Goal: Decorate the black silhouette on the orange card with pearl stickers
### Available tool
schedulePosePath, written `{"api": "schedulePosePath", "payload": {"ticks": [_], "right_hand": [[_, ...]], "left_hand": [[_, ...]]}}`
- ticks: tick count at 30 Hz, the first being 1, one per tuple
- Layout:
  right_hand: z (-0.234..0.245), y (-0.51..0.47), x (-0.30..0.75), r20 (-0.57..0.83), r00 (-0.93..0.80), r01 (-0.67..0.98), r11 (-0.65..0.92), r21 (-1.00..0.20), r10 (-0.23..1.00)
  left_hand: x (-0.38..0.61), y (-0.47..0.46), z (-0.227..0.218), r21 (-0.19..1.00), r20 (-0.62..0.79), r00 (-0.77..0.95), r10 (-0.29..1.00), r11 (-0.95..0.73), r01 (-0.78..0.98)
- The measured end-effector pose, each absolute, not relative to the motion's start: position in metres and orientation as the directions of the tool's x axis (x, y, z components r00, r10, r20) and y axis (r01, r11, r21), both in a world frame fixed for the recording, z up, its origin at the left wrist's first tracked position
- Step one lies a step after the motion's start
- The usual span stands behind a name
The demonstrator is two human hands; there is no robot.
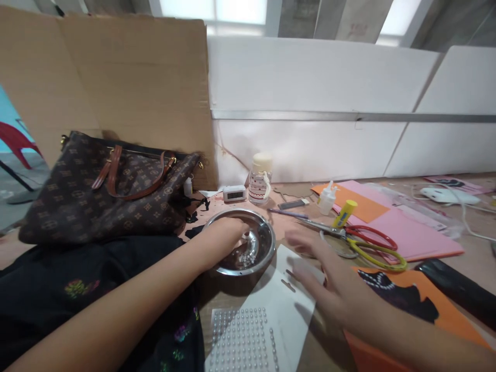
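Observation:
My left hand (pixel 231 233) reaches over the rim into a shiny metal bowl (pixel 270 248), its fingers curled together and pointing down. Small pale beads (pixel 247 257) lie on the bowl's bottom; whatever those fingertips grip is too small to name. Above a white card (pixel 284 310) hovers my right hand (pixel 320 274), slightly blurred, with thumb and fingers apart and nothing between them. A sheet of stick-on pearls (pixel 240 338) rests on the card's near left part, some of its rows partly bare. To the right, a black cutout (pixel 399 297) with a line of pearls lies on orange paper (pixel 457 330).
Scissors (pixel 372 245) with red and yellow handles, a glue stick (pixel 344 213), a small dropper bottle (pixel 327 199) and pink sheets (pixel 418 232) lie right. Behind the bowl stand a jar (pixel 260 181) and a digital timer (pixel 234 194). A brown handbag (pixel 116 191) and black cloth (pixel 96 279) occupy the left.

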State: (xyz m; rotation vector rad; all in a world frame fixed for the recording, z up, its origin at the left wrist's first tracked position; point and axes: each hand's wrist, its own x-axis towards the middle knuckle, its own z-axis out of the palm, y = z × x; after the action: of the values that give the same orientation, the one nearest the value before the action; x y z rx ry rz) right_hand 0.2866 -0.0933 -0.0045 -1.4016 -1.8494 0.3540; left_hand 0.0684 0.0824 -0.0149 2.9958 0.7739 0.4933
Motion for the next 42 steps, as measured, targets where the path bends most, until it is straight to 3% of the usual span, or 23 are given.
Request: {"api": "schedulePosePath", "payload": {"ticks": [2, 6, 15, 19, 23, 28, 36, 42], "right_hand": [[0.004, -0.067, 0.282, 0.130, 0.044, 0.516, 0.089, -0.852, 0.990], [0.002, -0.020, 0.264, 0.014, -0.025, 0.443, 0.024, -0.896, 1.000], [-0.007, -0.020, 0.258, 0.259, -0.023, 0.433, 0.243, -0.868, 0.966], [-0.005, -0.023, 0.265, 0.269, 0.004, 0.391, 0.246, -0.887, 0.963], [-0.015, -0.015, 0.267, 0.241, 0.026, 0.327, 0.219, -0.919, 0.970], [-0.024, -0.015, 0.262, 0.313, -0.024, 0.256, 0.309, -0.916, 0.949], [-0.021, -0.025, 0.251, 0.392, -0.026, 0.335, 0.377, -0.863, 0.920], [-0.022, -0.025, 0.249, 0.441, -0.048, 0.356, 0.428, -0.831, 0.896]], "left_hand": [[0.068, 0.078, -0.013, 0.084, 0.259, 0.836, 0.484, -0.873, 0.480], [0.069, 0.065, -0.011, 0.087, 0.249, 0.801, 0.545, -0.836, 0.541], [0.060, 0.064, 0.023, 0.055, 0.340, 0.794, 0.504, -0.854, 0.518], [0.059, 0.071, 0.010, 0.108, 0.310, 0.792, 0.526, -0.847, 0.520], [0.059, 0.077, 0.002, 0.166, 0.364, 0.692, 0.623, -0.775, 0.610], [0.057, 0.087, 0.013, 0.204, 0.535, 0.485, 0.692, -0.663, 0.720], [0.064, 0.080, 0.001, 0.034, 0.591, 0.559, 0.582, -0.710, 0.703], [0.067, 0.075, 0.000, -0.010, 0.579, 0.585, 0.568, -0.713, 0.701]]}}
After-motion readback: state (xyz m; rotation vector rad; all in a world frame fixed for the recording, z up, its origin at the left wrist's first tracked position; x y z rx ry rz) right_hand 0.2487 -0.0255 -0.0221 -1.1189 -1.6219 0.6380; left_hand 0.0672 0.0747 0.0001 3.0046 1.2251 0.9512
